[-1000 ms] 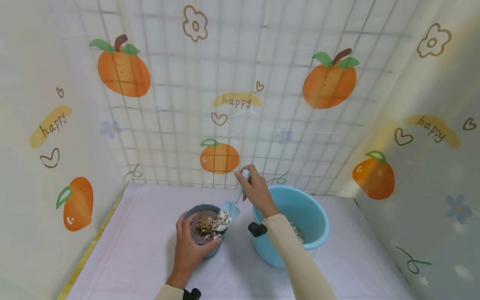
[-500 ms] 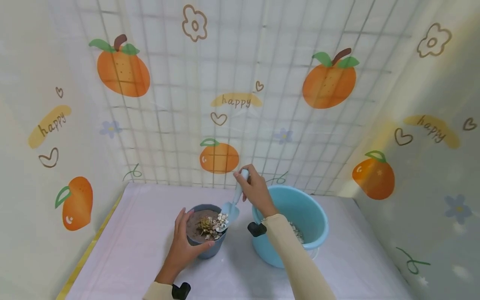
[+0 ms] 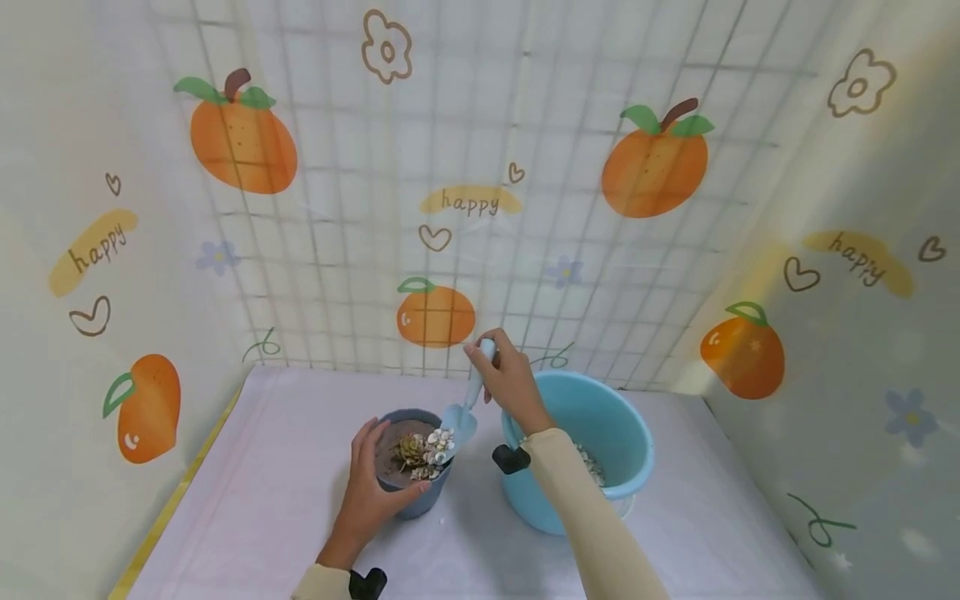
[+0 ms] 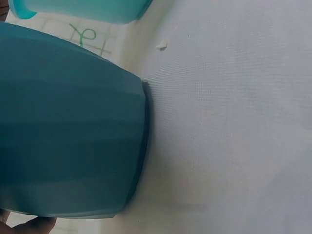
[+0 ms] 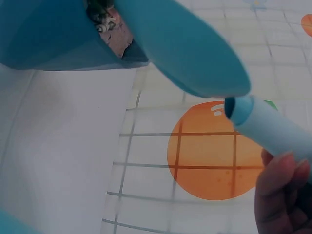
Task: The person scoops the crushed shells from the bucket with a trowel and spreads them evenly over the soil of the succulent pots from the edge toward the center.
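In the head view my left hand (image 3: 366, 492) holds a dark blue-grey flower pot (image 3: 422, 503), thumb on the near side and fingers at its left rim. Brown soil and a small succulent (image 3: 408, 450) show inside. White pebbles (image 3: 439, 440) lie beside the plant, on the blade of a light blue trowel and around its tip. My right hand (image 3: 513, 385) grips the trowel (image 3: 459, 423) by its handle, blade tilted down over the pot's right rim. The right wrist view shows the trowel blade (image 5: 190, 48) close up. The left wrist view shows the pot's side (image 4: 73, 122), standing on the table.
A light blue bucket (image 3: 540, 505) stands right of the pot, with white pebbles (image 3: 591, 465) inside, partly hidden by my right forearm. One pale chip (image 4: 162, 45) lies on the white tablecloth (image 3: 285, 467). A fruit-printed curtain over a wire grid (image 3: 345, 275) rises behind.
The left hand has shifted slightly on the pot, and its wrist has moved a little left. The pebbles have slid lower off the trowel towards the succulent. The right hand stays almost still.
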The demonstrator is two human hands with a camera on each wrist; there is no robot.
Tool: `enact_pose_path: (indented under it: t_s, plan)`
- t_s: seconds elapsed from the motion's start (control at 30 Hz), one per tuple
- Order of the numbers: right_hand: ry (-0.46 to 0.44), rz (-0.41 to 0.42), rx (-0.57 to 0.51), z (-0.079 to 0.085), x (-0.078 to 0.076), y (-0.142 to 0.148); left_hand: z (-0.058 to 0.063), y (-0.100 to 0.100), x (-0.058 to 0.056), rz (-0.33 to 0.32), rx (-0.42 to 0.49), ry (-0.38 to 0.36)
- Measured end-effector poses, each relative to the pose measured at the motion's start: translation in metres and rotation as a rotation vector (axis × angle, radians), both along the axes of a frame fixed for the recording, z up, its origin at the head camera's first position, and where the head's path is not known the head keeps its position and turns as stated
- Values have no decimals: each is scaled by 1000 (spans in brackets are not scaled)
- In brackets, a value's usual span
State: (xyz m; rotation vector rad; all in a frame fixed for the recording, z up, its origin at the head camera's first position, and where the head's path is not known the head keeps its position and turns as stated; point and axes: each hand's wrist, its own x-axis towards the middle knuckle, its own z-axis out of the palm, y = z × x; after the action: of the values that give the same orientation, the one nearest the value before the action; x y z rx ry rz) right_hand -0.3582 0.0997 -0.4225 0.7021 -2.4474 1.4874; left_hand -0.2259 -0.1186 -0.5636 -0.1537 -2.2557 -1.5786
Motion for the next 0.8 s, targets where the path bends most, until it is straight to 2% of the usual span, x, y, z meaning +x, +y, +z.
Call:
enact_pose_path:
  t_s: [0.57, 0.8]
  plan:
    - [40, -17, -30, -1, -2, 1, -2, 14, 0, 106, -51, 8]
    - [33, -17, -29, 0, -2, 1, -3, 20, -2, 177, -79, 11]
